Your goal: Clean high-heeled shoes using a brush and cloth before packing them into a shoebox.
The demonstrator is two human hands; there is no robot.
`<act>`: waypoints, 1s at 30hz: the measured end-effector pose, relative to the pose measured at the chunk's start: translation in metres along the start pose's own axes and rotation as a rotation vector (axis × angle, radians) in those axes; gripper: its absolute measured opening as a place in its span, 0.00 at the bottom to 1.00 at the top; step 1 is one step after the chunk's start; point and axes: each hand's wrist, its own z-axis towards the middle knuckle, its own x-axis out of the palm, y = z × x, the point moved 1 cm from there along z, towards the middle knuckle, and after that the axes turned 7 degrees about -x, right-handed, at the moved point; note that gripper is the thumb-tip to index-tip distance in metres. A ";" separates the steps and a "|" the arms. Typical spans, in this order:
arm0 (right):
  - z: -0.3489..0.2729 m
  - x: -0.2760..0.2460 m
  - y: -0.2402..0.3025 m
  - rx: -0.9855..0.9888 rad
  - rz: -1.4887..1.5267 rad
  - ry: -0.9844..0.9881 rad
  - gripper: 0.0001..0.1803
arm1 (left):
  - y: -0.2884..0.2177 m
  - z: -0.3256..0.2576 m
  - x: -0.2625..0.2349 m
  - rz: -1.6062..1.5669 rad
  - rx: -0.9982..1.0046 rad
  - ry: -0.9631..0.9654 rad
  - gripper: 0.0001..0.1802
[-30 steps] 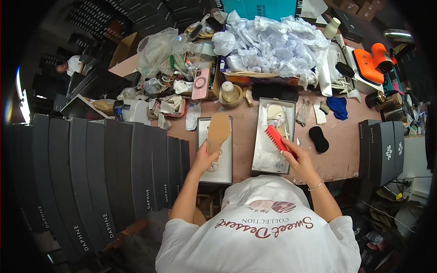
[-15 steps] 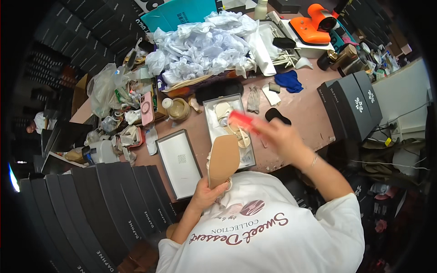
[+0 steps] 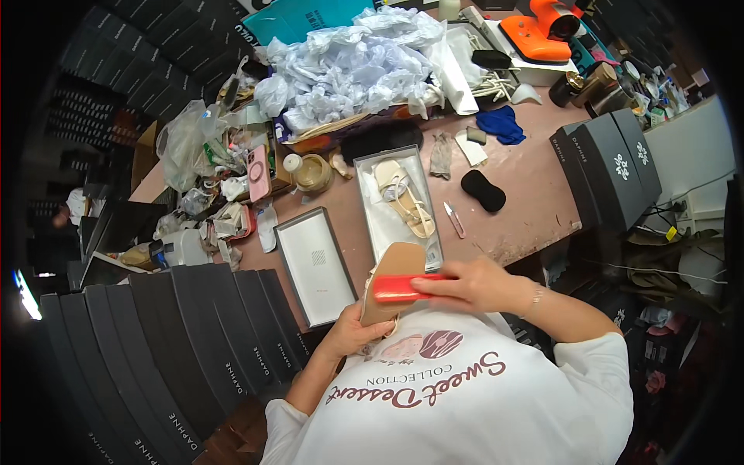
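Observation:
My left hand (image 3: 350, 333) grips a sandal (image 3: 397, 262) by its heel end, its tan sole turned up in front of my chest. My right hand (image 3: 482, 287) holds what looks like a red brush (image 3: 392, 291) flat across that sole; any bristles are hidden. Just beyond, a second, cream strappy sandal (image 3: 404, 203) lies on white paper in an open grey shoebox (image 3: 428, 180). The box's lid (image 3: 316, 273), white inside, rests to the left of it.
A black oval pad (image 3: 483, 191) and a small knife (image 3: 455, 220) lie right of the box. Crumpled white paper (image 3: 349, 74) fills a container at the back. Dark shoeboxes stand left (image 3: 178, 349) and right (image 3: 608, 174). An orange device (image 3: 540, 35) sits far right.
My right hand has brought the red brush down and toward me, from above the shoebox onto the sole. The sandal in the box, the black pad and the small knife show more fully now.

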 end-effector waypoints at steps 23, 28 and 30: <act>0.049 0.005 0.001 0.042 -0.079 -0.231 0.20 | 0.005 0.004 0.011 -0.013 -0.048 -0.048 0.15; -0.010 0.009 -0.042 0.409 -0.136 -0.156 0.22 | -0.004 -0.012 0.007 -0.068 0.011 -0.113 0.15; -0.014 0.004 -0.043 0.363 -0.007 -0.339 0.24 | -0.003 -0.006 0.008 -0.101 0.065 -0.126 0.16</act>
